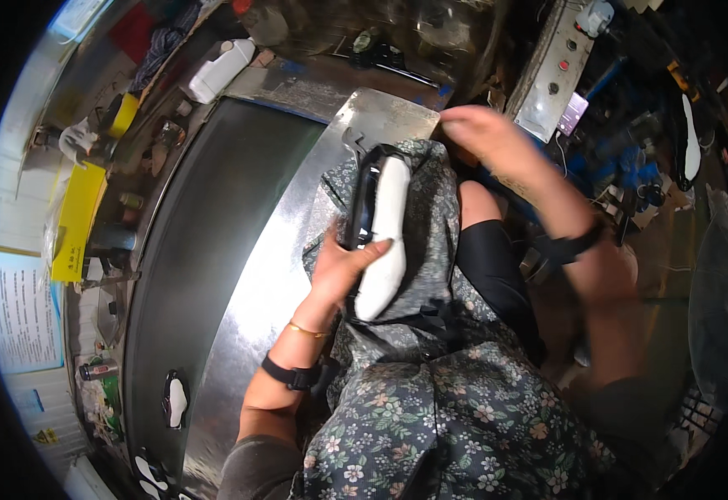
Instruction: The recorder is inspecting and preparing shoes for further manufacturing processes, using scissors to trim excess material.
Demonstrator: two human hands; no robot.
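Looked down through the head view onto a steel bench [272, 275], taken here as the landmark for everything else. Sat at the bench's near right edge with a floral apron [430, 417] draped over the lap and partly onto the metal. Clasped a shoe [385, 233], white sole upward and black upper at its left side, with the left hand [343, 262]: fingers curled over the sole's middle, thumb tucked beneath, the shoe lying lengthwise on the apron just right of the bench. Raised the right hand [480, 129] above the bench's far right corner, well apart from the shoe; too blurred by motion to tell whether open or closed, and nothing visibly held in it. Left a dark belt [205, 233] running along the bench's left side, with a small black-and-white piece [175, 400] resting on its near end. Kept a white bottle [220, 71] beyond the bench's far left corner and a grey control box [551, 71] beyond its far right. Judged the step as steadying the shoe sole-up on the lap, one-handed. Judged further handling to need the free hand brought back to the sole while the left grip stayed firm, since the apron offered only a soft, sloping support.
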